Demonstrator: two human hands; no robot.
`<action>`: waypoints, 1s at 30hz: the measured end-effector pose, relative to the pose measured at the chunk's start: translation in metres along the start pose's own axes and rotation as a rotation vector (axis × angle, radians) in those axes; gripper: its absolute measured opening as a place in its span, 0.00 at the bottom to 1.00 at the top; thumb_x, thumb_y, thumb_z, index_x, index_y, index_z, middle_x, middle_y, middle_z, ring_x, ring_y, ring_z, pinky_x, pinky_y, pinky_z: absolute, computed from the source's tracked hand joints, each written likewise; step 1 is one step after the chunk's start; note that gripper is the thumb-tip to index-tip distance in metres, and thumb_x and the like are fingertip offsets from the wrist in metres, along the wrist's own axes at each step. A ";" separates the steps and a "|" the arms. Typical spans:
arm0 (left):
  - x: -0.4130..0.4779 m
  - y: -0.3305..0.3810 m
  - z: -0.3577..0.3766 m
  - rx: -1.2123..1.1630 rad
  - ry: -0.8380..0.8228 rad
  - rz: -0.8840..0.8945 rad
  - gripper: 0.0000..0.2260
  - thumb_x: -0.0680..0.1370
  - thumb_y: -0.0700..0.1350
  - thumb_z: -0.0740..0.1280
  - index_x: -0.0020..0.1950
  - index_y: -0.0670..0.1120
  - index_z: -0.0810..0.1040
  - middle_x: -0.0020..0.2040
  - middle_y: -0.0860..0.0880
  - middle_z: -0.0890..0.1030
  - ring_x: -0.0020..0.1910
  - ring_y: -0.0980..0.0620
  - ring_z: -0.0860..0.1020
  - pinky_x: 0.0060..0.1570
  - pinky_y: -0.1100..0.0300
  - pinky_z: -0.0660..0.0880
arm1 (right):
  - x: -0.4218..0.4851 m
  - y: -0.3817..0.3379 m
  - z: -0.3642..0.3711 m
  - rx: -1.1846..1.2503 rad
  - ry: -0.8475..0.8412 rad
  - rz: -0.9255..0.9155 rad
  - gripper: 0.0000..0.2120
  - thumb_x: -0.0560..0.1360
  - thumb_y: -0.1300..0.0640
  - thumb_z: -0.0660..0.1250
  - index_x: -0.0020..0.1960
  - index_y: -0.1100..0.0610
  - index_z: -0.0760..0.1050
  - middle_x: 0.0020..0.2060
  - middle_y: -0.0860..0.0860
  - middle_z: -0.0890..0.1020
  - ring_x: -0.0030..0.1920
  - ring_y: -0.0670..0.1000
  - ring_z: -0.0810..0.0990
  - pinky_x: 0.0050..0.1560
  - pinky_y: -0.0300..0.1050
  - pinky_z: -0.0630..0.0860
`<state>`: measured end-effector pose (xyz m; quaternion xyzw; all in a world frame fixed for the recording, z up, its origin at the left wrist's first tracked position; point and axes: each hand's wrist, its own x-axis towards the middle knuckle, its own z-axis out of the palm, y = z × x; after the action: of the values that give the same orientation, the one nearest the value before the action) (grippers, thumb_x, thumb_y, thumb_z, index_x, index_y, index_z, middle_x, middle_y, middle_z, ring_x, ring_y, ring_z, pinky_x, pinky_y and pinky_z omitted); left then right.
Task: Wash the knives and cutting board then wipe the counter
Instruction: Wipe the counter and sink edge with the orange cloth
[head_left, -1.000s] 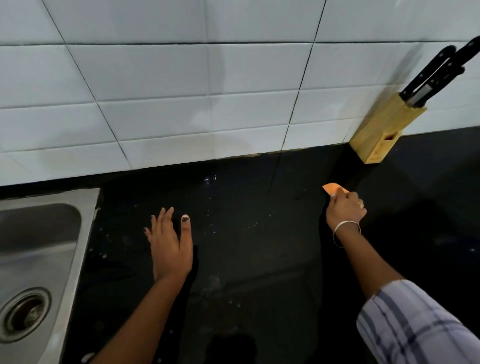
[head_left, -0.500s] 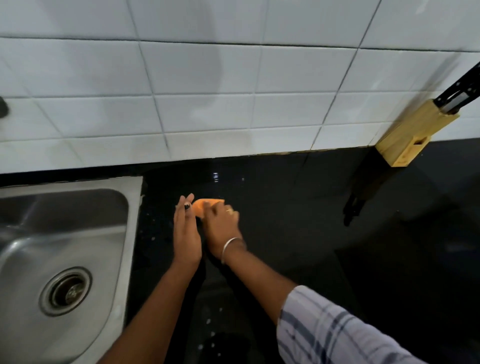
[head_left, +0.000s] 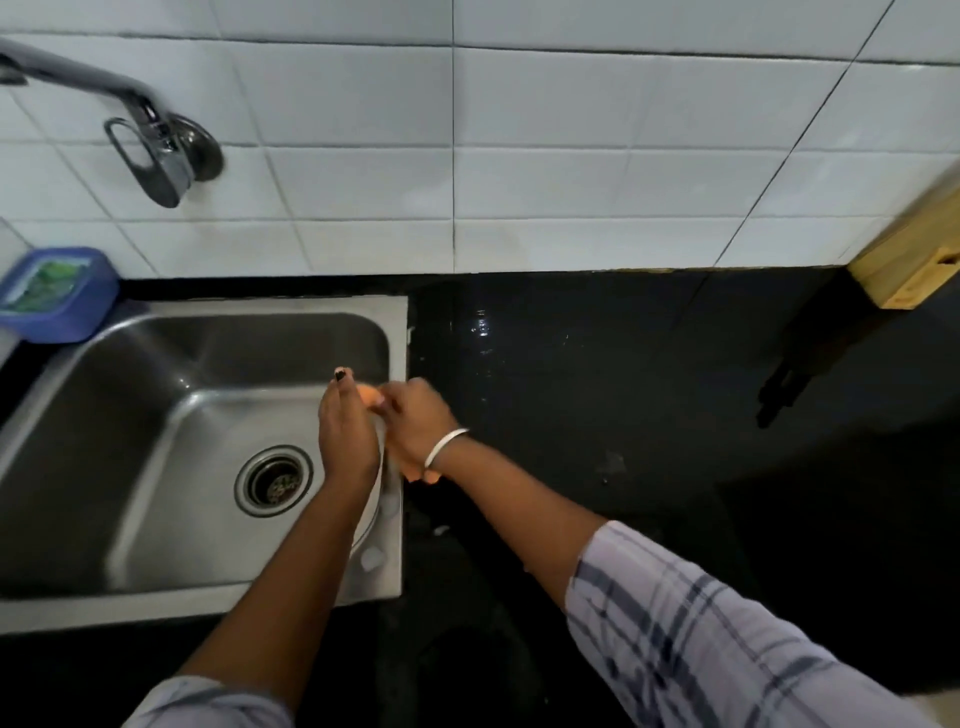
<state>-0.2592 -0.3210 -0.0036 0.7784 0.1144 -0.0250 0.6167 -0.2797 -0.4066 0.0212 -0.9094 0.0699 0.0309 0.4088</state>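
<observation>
Hands meet over the sink's (head_left: 208, 608) right rim, at the black worktop's (head_left: 623, 415) left edge. Right hand (head_left: 415, 421) curls around an orange wipe (head_left: 370, 396), of which only a sliver shows. Left hand (head_left: 345, 436), fingers straight, stands flat against it.

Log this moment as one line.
step: counter wipe | left hand: fingers straight, over sink at right rim | right hand: grips orange cloth beside left hand | knife block: far right
</observation>
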 end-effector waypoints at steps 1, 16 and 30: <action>-0.005 0.000 0.000 0.030 -0.029 0.021 0.23 0.82 0.58 0.49 0.72 0.49 0.69 0.72 0.46 0.68 0.70 0.47 0.67 0.71 0.49 0.62 | -0.006 0.004 -0.013 0.204 0.022 0.102 0.11 0.79 0.57 0.60 0.53 0.61 0.78 0.46 0.61 0.80 0.46 0.62 0.79 0.49 0.54 0.76; -0.087 0.019 0.135 0.485 -0.503 0.418 0.24 0.81 0.59 0.55 0.72 0.49 0.68 0.76 0.47 0.63 0.77 0.48 0.53 0.76 0.48 0.51 | -0.204 0.217 -0.230 0.646 0.540 0.827 0.21 0.69 0.57 0.71 0.62 0.55 0.74 0.56 0.56 0.79 0.55 0.59 0.78 0.53 0.53 0.75; -0.101 0.014 0.209 0.778 -0.455 0.588 0.27 0.80 0.59 0.56 0.74 0.46 0.65 0.78 0.44 0.56 0.78 0.43 0.46 0.75 0.44 0.43 | -0.238 0.270 -0.204 -0.549 0.259 0.486 0.36 0.77 0.35 0.39 0.78 0.55 0.44 0.76 0.48 0.43 0.76 0.49 0.39 0.74 0.43 0.39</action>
<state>-0.3331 -0.5405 -0.0214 0.9236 -0.2626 -0.0598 0.2730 -0.5559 -0.7122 -0.0159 -0.9382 0.3237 0.0294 0.1187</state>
